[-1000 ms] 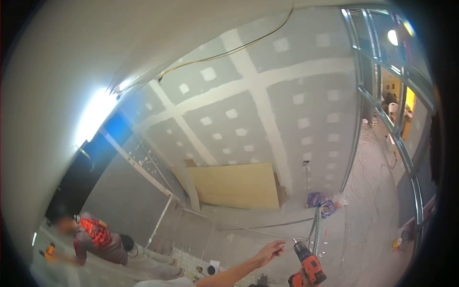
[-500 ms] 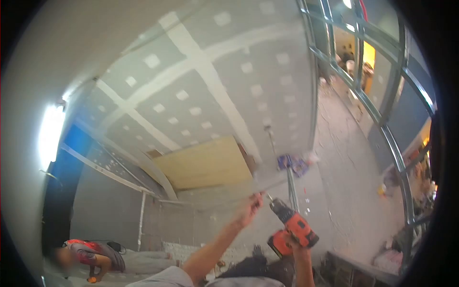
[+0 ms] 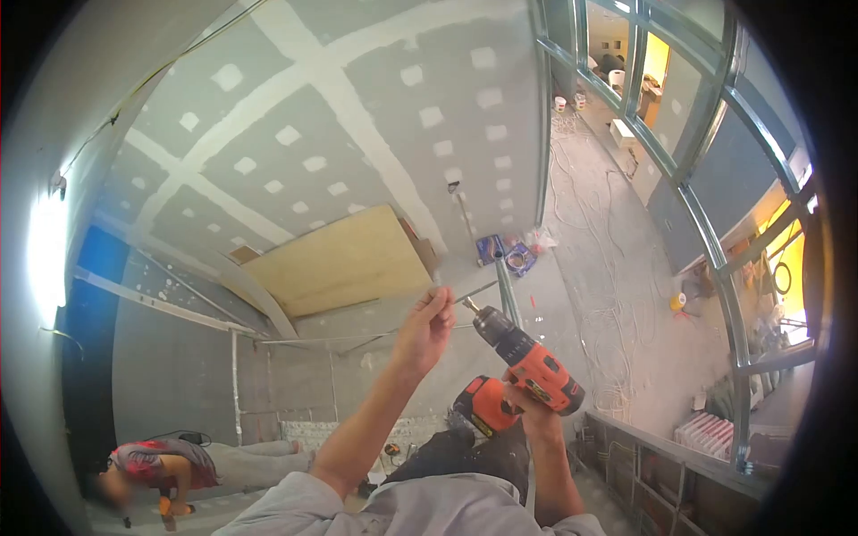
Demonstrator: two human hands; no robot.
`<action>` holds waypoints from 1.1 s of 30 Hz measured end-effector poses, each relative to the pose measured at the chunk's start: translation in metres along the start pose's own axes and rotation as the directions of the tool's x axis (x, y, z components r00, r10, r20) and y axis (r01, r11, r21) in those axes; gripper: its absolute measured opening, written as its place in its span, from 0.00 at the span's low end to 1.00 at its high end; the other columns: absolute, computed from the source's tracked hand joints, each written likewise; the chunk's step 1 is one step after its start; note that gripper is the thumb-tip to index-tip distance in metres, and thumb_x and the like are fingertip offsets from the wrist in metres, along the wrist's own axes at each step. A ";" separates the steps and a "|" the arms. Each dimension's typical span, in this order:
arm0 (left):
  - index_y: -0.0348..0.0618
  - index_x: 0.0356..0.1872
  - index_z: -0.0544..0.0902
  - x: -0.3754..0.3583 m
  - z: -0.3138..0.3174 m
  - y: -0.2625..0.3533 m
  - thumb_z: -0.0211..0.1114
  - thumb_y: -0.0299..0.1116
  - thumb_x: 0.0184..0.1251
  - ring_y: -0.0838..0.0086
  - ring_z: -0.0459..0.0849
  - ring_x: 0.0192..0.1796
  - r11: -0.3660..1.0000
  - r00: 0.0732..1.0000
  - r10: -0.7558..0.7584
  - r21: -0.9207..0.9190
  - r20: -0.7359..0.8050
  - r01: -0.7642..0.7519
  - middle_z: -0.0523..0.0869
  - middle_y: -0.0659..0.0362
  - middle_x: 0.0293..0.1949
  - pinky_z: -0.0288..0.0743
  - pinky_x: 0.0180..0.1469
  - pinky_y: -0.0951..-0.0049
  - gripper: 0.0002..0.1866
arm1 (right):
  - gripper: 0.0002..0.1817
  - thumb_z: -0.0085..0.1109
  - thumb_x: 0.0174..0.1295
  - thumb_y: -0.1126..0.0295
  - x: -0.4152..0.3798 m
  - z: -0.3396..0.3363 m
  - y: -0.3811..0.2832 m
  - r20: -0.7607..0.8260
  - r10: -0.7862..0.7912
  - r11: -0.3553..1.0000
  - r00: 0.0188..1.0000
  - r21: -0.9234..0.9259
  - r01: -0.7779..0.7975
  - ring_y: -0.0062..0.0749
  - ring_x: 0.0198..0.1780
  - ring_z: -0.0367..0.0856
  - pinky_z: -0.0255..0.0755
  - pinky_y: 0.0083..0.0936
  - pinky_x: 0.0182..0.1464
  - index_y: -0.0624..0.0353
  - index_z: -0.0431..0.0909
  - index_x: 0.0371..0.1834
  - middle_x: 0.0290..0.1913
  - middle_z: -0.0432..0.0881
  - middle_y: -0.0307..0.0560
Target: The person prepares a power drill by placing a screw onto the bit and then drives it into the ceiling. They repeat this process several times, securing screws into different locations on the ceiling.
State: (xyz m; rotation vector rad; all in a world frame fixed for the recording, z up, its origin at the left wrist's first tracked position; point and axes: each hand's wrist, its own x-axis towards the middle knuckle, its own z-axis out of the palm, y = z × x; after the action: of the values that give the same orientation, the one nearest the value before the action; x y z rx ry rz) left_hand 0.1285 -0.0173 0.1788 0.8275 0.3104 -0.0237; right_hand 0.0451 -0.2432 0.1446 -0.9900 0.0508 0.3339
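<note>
My right hand (image 3: pixel 534 412) is wrapped round the grip of an orange and black cordless drill (image 3: pixel 542 375). The drill's bit (image 3: pixel 471 305) points up and to the left, and its orange battery (image 3: pixel 485 406) sits below the grip. Just left of the bit tip, my left hand (image 3: pixel 427 329) is raised with thumb and fingers pinched together. Whatever is between those fingertips, if anything, is too small to make out. A small gap separates the fingers from the bit.
Metal stud framing (image 3: pixel 706 232) rises on the right. A plywood sheet (image 3: pixel 340 268) leans against the taped drywall (image 3: pixel 357 116). Blue packages (image 3: pixel 505 255) and loose cables (image 3: pixel 617 313) lie on the floor. A co-worker (image 3: pixel 170 473) with an orange tool is at lower left. A lit tube lamp (image 3: pixel 49 259) hangs left.
The view has shifted, so the surroundings sit further left. My left hand has come up and turned, fingers pinched beside the bit. The drill stays in my right hand.
</note>
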 end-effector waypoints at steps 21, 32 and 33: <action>0.35 0.38 0.80 -0.064 -0.019 -0.083 0.70 0.41 0.66 0.78 0.82 0.32 0.800 0.987 -0.010 0.591 -0.158 0.103 0.84 0.60 0.30 0.78 0.38 0.73 0.17 | 0.40 0.69 0.55 0.78 -0.070 0.000 0.086 -0.243 -0.294 0.838 0.924 -0.531 0.126 0.43 0.55 0.77 0.76 0.35 0.56 0.56 0.66 0.74 0.59 0.72 0.48; 0.37 0.49 0.80 -0.085 0.031 -0.005 0.74 0.39 0.63 0.76 0.84 0.41 0.441 0.960 0.058 0.855 0.275 -0.272 0.85 0.56 0.42 0.79 0.45 0.72 0.21 | 0.35 0.66 0.66 0.60 0.016 0.037 0.131 0.522 0.041 0.132 0.852 0.842 -0.522 0.44 0.61 0.81 0.78 0.41 0.64 0.53 0.64 0.74 0.64 0.78 0.52; 0.37 0.49 0.79 -0.090 0.037 0.004 0.74 0.42 0.64 0.74 0.84 0.42 0.463 0.953 -0.015 0.847 0.303 -0.262 0.85 0.55 0.45 0.79 0.45 0.71 0.22 | 0.37 0.68 0.64 0.61 0.015 0.042 0.112 0.472 0.103 0.243 0.876 0.842 -0.482 0.44 0.61 0.81 0.80 0.40 0.60 0.51 0.61 0.75 0.67 0.75 0.53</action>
State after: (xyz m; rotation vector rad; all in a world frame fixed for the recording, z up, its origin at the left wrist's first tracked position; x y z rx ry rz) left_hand 0.0529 -0.0503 0.2306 1.8975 -0.0706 -0.1748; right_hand 0.0216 -0.1483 0.0741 0.3554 0.1265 0.7191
